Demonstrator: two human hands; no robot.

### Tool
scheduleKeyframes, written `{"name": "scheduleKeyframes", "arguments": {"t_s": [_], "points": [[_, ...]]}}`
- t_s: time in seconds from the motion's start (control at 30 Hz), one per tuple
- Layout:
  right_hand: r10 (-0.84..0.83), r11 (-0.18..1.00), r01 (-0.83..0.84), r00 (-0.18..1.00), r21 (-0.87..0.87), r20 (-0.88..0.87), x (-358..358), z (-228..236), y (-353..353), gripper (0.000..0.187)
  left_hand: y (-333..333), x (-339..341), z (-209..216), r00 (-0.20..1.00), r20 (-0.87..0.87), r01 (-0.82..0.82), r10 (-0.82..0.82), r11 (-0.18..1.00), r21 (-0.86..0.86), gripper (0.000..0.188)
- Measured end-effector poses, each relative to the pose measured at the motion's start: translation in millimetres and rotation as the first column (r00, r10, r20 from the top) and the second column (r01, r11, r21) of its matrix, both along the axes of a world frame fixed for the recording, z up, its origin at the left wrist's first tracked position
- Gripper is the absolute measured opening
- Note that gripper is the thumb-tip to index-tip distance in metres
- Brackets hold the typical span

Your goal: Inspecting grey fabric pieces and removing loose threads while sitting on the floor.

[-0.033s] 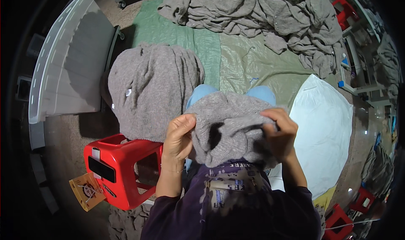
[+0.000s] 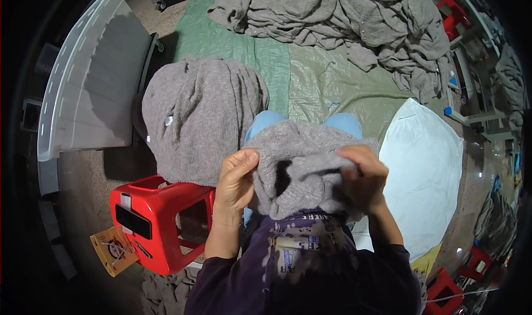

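Note:
A grey knitted garment point(image 2: 310, 149) lies bunched across my lap, with a dark opening in its folds. My left hand point(image 2: 236, 176) pinches its left edge between thumb and fingers. At the right side my right hand point(image 2: 366, 176) grips the knit with bent fingers; its fingertips are slightly blurred and partly hidden against the cloth. Between the two hands the fabric is lightly stretched and wrinkled. Left of my knees, a rounded heap of the same grey knitwear point(image 2: 205, 115) shows a small white label.
A red plastic stool point(image 2: 166, 204) at my left carries a phone point(image 2: 133, 222) and an orange box point(image 2: 113, 251). A large pale bin point(image 2: 94, 82) stands beyond it. Grey knitwear point(image 2: 343, 16) is piled on the green tarp point(image 2: 255, 54). A white sheet point(image 2: 424, 171) lies at my right.
My right hand has shifted slightly left along the garment, and the folds beside it have moved. My left hand stays almost where it was.

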State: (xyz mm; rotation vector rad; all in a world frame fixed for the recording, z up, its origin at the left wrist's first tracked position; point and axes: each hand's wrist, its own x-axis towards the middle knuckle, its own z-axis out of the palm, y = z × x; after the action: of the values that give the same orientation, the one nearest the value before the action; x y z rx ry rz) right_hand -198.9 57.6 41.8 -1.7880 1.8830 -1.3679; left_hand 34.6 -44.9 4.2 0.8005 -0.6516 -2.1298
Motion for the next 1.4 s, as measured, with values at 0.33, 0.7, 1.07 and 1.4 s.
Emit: {"name": "scheduleKeyframes", "arguments": {"t_s": [0.33,0.7,1.07,1.4], "points": [[0.355,0.910,-0.381,0.919,-0.162,-0.170,46,-6,-22,0.034,16,-27,15,0.982,0.188,0.054,-0.025,0.987,-0.153,0.006],[0.366,0.921,-0.377,0.923,-0.096,-0.119,39,-17,-25,0.026,23,-16,4,0.958,0.286,0.068,0.001,0.970,-0.234,0.011],[0.500,0.842,-0.517,0.855,0.152,0.140,32,-9,-36,0.018,26,-21,0,0.894,0.377,0.091,0.244,0.722,-0.685,0.011],[0.180,0.956,-0.213,0.969,-0.202,-0.171,52,-35,-28,0.034,32,-42,4,0.893,0.297,-0.145,0.338,0.841,-0.521,0.012]]}}
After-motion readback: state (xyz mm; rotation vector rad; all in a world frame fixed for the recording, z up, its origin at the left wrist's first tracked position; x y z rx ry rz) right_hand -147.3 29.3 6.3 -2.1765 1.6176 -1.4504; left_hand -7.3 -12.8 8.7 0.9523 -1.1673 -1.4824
